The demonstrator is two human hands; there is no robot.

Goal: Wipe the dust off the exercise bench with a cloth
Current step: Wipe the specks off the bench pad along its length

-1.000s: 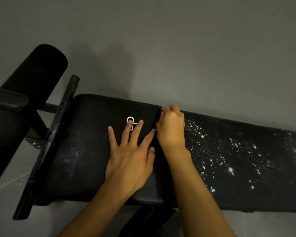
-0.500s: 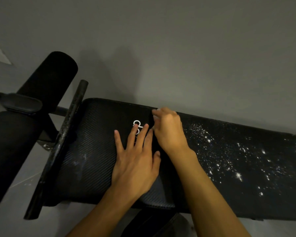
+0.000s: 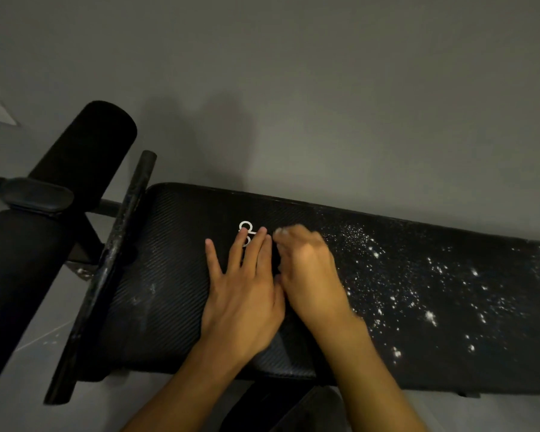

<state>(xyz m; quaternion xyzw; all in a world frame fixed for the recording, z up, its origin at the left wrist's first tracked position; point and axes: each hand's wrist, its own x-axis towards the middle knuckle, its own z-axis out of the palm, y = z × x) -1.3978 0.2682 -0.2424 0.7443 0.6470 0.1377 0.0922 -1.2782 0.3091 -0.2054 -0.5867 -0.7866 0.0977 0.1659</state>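
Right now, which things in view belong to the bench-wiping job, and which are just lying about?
Job: bench pad; white dust on its right part; left hand flat on the pad; right hand, blurred, fingers curled, apparently gripping a dark cloth.
Lying about: foam roller, black bar and second black pad at the left.

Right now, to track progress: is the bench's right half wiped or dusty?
Dusty: white specks cover the bench right of the right hand.

Left hand [image 3: 243,294] lies on the bench [image 3: 169,275], right hand [image 3: 309,269] just beside it on the right. Dust [image 3: 418,291] spreads farther right, and a bar [image 3: 119,254] crosses the bench's left end.
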